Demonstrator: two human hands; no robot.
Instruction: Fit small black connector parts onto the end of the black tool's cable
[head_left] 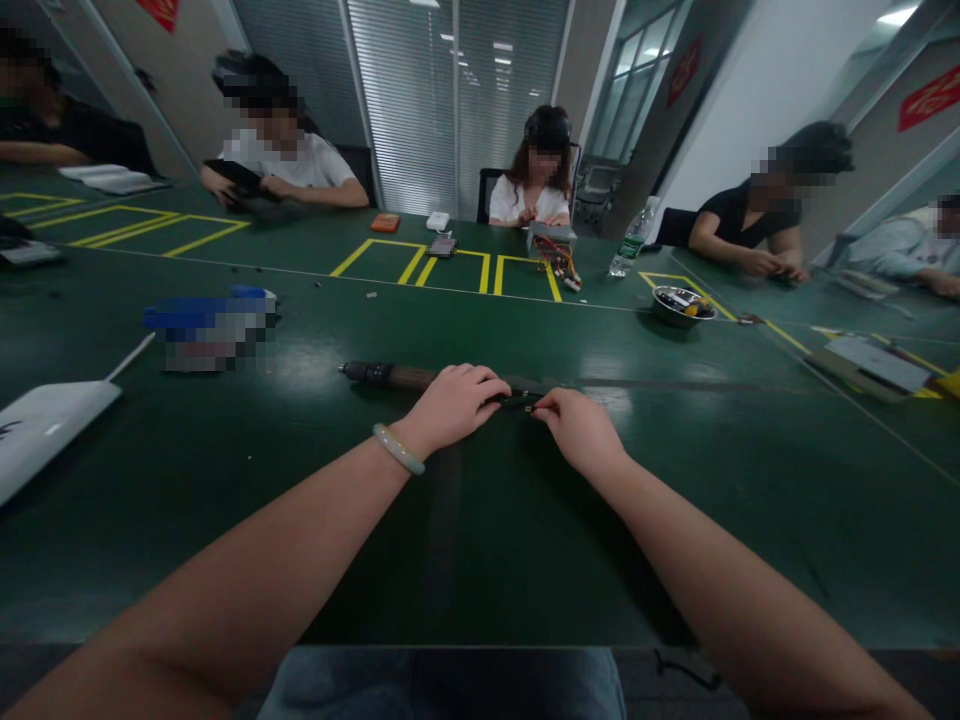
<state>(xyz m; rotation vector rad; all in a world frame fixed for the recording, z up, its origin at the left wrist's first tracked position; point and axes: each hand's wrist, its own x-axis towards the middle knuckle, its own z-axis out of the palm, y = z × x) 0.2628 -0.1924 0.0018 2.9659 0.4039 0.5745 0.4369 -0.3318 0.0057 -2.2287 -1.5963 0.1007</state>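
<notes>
Rod-shaped dark tool (397, 376) lies crosswise on the green table (480, 560) before you. Your left hand (454, 403) rests over its body with fingers curled, though whether they grip is hard to tell; your right hand (586, 430) pinches a small thin piece (529, 408) beside it.

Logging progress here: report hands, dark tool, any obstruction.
Left hand over dark tool, right hand pinching small piece. Tool lying on green table. Blue item off left, apparently not in the way.
</notes>
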